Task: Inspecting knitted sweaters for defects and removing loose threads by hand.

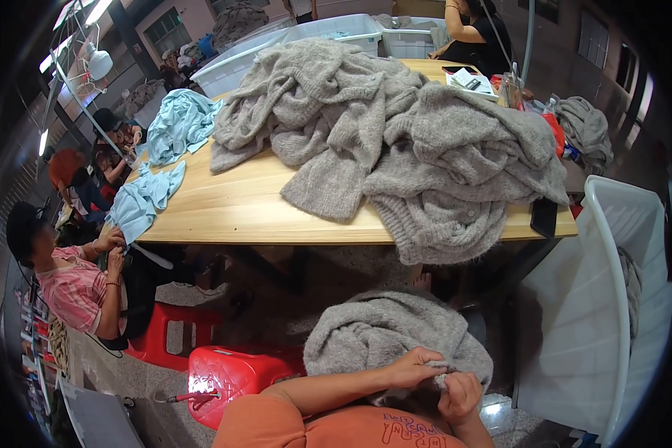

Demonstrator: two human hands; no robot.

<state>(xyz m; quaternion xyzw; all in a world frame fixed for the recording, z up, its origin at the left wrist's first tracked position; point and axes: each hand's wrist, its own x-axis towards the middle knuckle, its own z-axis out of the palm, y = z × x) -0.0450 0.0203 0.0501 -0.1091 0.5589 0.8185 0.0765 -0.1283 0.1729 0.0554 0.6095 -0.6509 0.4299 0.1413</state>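
Note:
A grey knitted sweater lies bunched over my lap, below the table's front edge. My left hand is closed on a bit of its knit, fingertips pinched together. Close beside it, my right hand pinches the same small edge of fabric. Whether a small tool sits between the fingers is too small to tell. In front of me, a large heap of grey knitted sweaters covers much of the wooden table, and one sweater hangs over its front edge.
A white plastic bin stands at my right. Red stools are at my left. A co-worker sits at the left, handling light blue fabric. A dark phone lies on the table's right corner. White bins stand behind the table.

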